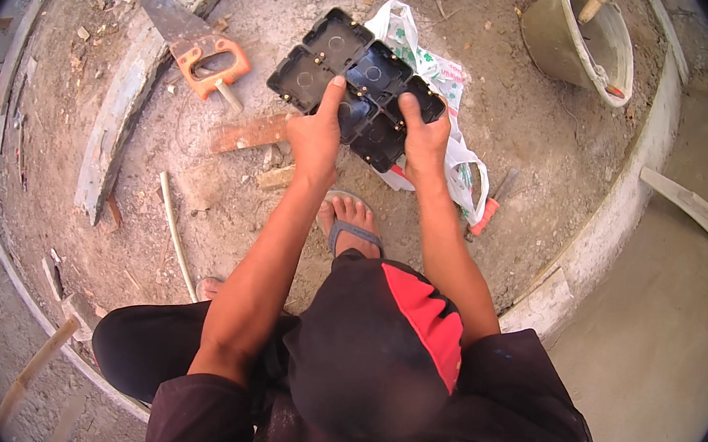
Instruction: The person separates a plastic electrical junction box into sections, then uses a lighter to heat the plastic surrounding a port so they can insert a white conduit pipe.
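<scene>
A cluster of black plastic electrical switch boxes (335, 44), joined side by side with open faces up, is held over the ground in front of me. My left hand (315, 138) grips its near left edge, thumb laid over the rim. On the right edge, my right hand (426, 142) holds it the same way, thumb on top. The other fingers of both hands are mostly hidden underneath. A white plastic bag (466, 159) with green and red print lies on the dirt under and beyond the boxes, partly covered by them.
Left of my hands lie a handsaw (206, 64) with an orange handle and a long weathered plank (127, 108). A bucket (557, 48) with a wooden handle inside tilts at upper right. A pale curb (627, 200) borders the dirt; a thin stick (178, 236) lies near my foot.
</scene>
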Action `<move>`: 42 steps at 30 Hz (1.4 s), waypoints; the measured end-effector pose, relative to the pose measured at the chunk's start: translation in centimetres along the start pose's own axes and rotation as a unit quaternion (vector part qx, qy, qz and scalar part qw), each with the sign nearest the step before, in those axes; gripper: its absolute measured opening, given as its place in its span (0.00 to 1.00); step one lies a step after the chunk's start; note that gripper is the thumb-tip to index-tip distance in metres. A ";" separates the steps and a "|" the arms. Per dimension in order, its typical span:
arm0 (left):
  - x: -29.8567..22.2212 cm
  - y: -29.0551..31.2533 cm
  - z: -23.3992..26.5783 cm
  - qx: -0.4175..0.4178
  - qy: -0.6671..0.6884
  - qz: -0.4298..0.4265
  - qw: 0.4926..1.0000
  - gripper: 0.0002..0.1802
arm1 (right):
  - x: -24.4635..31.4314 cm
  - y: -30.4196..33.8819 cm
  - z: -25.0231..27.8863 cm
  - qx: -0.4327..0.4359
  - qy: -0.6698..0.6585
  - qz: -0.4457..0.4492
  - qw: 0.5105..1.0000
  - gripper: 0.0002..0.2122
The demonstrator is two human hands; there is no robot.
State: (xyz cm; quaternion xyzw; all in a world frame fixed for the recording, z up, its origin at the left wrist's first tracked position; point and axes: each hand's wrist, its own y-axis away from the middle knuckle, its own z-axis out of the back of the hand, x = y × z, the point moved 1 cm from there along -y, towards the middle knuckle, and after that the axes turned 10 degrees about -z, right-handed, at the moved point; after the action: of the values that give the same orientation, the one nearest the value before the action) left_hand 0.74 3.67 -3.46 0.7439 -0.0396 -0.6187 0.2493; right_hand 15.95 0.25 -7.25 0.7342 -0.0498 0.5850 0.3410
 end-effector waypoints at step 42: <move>-2.8 1.7 1.5 0.369 -0.563 -0.238 0.701 0.37 | 2.5 1.3 -0.9 0.002 0.368 0.153 0.917 0.09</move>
State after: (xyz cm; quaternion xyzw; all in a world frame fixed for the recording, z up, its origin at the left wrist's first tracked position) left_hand -0.84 2.73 -0.42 0.2744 -0.2191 -0.8969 -0.2690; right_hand 15.33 0.57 -4.35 0.4511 -0.0315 0.8591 0.2398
